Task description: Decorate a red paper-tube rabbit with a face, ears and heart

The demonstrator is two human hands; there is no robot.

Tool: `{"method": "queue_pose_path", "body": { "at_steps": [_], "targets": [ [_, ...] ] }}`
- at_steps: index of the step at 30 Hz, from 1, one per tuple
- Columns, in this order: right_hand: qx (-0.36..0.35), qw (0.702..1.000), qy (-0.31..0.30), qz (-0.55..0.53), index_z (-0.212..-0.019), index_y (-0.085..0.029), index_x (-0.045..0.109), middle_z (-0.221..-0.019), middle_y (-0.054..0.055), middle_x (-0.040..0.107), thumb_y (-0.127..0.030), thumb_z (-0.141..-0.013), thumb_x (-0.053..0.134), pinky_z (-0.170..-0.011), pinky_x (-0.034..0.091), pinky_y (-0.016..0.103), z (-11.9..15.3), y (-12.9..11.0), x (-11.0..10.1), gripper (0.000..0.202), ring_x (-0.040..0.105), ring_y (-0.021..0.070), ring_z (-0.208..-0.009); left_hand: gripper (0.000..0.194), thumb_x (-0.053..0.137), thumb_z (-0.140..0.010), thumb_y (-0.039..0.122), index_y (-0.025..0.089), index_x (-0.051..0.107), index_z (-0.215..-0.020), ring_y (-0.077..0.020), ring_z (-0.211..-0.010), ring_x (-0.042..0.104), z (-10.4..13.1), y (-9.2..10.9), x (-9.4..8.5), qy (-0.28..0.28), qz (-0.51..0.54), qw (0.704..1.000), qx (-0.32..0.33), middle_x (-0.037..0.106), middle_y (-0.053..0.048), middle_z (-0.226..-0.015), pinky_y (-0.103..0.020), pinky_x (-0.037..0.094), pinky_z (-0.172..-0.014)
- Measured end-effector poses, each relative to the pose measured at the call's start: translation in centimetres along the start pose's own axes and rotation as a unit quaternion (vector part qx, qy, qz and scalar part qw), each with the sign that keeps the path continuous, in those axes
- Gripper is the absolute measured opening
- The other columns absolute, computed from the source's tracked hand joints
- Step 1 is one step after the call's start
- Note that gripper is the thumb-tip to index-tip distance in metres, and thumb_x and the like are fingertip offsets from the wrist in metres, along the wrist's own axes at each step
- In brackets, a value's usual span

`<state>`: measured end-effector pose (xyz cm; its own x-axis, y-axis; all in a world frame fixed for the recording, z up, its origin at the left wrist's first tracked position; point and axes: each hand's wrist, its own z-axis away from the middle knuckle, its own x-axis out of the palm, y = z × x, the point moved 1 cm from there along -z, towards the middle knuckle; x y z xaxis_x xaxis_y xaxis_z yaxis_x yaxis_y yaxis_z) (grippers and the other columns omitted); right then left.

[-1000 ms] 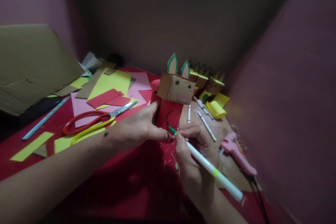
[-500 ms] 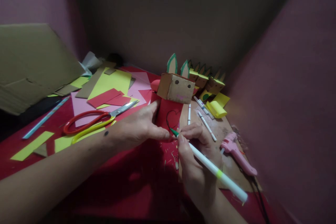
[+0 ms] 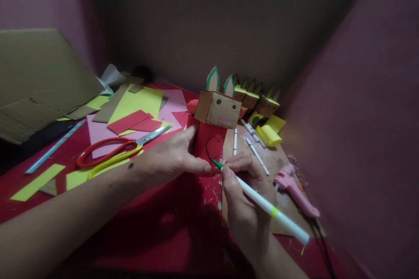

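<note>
Since 1 s ago the green pen (image 3: 258, 202), pinched in the right hand (image 3: 244, 202), has closed the heart outline on the red body (image 3: 211, 144) (at 12 o'clock on the bench), which the left hand (image 3: 170, 157) still clasps, so the drawing looks nearly complete.

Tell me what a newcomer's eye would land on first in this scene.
In the middle, a cardboard animal figure with green-edged ears stands on a red paper body bearing a drawn heart. The left hand steadies that body while the right hand holds a green marker with its tip at the heart. Red-and-yellow scissors lie to the left, a pink glue gun to the right.
</note>
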<state>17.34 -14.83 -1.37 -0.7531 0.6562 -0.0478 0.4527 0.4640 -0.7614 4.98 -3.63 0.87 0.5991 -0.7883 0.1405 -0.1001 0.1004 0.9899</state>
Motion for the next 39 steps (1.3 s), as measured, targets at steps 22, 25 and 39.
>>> {"method": "queue_pose_path", "body": {
  "at_steps": [22,25,39],
  "targets": [
    [0.033,0.997,0.019,-0.065,-0.083,-0.024,0.064,-0.075,-0.003,0.061,-0.018,-0.091,0.065,-0.063,0.051,0.028,0.12,0.87,-0.31,0.01,0.06,0.0147,-0.07,0.06,0.083,-0.066,0.019,0.025,0.061,-0.122,-0.0295,-0.095,0.072,0.2,0.21,0.04,0.013,-0.015,1.0,-0.014,0.075,0.0,-0.096,-0.034,0.053,-0.078],
    [0.036,0.997,0.023,-0.067,-0.084,-0.024,0.065,-0.076,-0.003,0.062,-0.018,-0.092,0.065,-0.061,0.051,0.028,0.17,0.89,-0.35,0.01,0.059,0.0141,-0.068,0.058,0.083,-0.066,0.019,0.025,0.062,-0.12,-0.0292,-0.094,0.071,0.25,0.17,0.01,0.018,-0.016,1.0,-0.019,0.074,-0.001,-0.096,-0.034,0.052,-0.076],
    [0.034,0.998,0.014,-0.056,-0.082,-0.023,0.065,-0.073,-0.004,0.062,-0.016,-0.089,0.066,-0.06,0.052,0.025,0.05,0.23,-0.26,0.01,0.061,0.0122,-0.065,0.049,0.079,-0.064,0.012,0.025,0.064,-0.108,-0.026,-0.091,0.07,0.23,0.35,0.23,0.032,-0.007,0.999,-0.019,0.073,0.002,-0.091,-0.033,0.053,-0.076]
  ]
}}
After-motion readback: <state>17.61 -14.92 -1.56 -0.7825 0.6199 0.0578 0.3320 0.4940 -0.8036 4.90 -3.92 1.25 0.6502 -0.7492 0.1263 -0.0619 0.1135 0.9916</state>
